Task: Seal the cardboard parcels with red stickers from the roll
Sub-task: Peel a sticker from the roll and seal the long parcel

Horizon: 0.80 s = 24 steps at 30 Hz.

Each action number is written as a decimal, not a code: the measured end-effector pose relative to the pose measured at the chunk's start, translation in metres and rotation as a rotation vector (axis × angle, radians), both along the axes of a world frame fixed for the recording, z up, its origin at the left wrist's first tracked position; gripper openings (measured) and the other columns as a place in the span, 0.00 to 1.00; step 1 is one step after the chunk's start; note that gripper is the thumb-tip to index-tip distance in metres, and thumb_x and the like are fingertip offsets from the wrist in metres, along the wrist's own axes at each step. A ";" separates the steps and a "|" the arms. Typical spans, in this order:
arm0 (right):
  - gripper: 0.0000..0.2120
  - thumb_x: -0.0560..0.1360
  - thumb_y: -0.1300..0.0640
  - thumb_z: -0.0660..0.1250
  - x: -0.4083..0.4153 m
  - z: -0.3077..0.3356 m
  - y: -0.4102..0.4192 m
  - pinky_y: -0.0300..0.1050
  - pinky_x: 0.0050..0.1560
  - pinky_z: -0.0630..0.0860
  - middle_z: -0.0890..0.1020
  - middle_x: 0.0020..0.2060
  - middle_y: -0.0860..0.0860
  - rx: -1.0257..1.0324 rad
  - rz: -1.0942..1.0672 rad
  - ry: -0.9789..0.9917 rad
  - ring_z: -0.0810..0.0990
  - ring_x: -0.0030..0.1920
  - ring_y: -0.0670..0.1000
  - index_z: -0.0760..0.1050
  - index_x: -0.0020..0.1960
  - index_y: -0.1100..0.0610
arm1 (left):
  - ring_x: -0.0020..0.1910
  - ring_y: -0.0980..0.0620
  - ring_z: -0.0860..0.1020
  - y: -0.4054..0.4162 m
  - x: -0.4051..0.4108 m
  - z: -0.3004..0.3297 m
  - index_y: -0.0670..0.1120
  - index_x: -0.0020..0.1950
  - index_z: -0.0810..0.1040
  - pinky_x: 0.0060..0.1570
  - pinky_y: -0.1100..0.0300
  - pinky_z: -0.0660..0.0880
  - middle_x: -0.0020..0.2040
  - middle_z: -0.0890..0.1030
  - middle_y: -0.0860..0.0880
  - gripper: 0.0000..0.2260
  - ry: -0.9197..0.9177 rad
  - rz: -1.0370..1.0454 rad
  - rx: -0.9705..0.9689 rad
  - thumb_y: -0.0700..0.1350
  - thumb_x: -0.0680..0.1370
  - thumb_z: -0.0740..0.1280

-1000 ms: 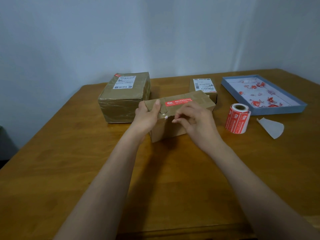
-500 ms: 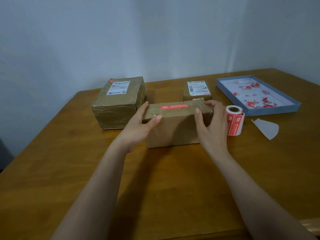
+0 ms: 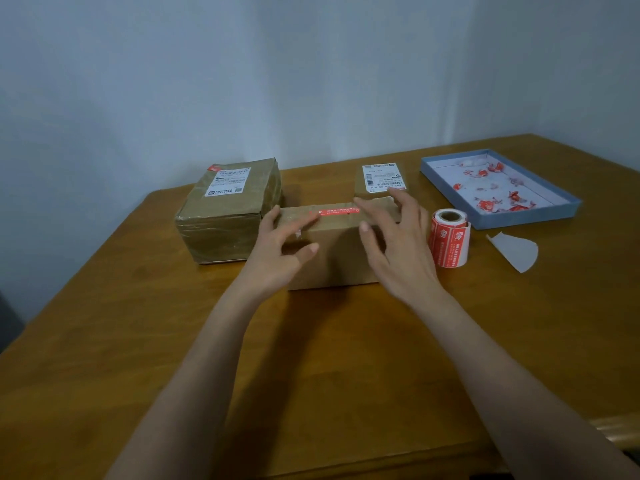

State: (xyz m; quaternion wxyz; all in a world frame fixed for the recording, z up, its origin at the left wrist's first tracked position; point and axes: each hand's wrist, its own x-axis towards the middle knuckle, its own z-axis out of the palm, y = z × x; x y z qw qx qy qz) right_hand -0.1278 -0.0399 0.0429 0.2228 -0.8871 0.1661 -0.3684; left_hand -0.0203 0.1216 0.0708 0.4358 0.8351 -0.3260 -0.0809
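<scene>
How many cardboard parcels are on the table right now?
3. A large parcel sits back left, a long parcel lies in the middle between the hands, and a small parcel stands behind it. None seems hidden.

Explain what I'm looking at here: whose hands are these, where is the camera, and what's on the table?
There is no machine. A person wears a camera on the head, looking forward and down at two bare hands. On the wooden table lies a long cardboard parcel with a red sticker on top. The left hand and right hand hover open at it, holding nothing. A larger taped parcel sits to the left, a small one behind. On the right stand the sticker roll, a blue tray of red scraps and a piece of backing paper.
</scene>
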 end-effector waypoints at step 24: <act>0.24 0.78 0.41 0.60 -0.013 0.001 0.014 0.64 0.55 0.78 0.70 0.68 0.43 1.190 0.645 0.065 0.73 0.65 0.52 0.59 0.73 0.33 | 0.42 0.42 0.85 0.004 -0.014 0.010 0.53 0.72 0.66 0.41 0.50 0.83 0.62 0.78 0.43 0.18 0.710 0.227 -0.370 0.54 0.82 0.58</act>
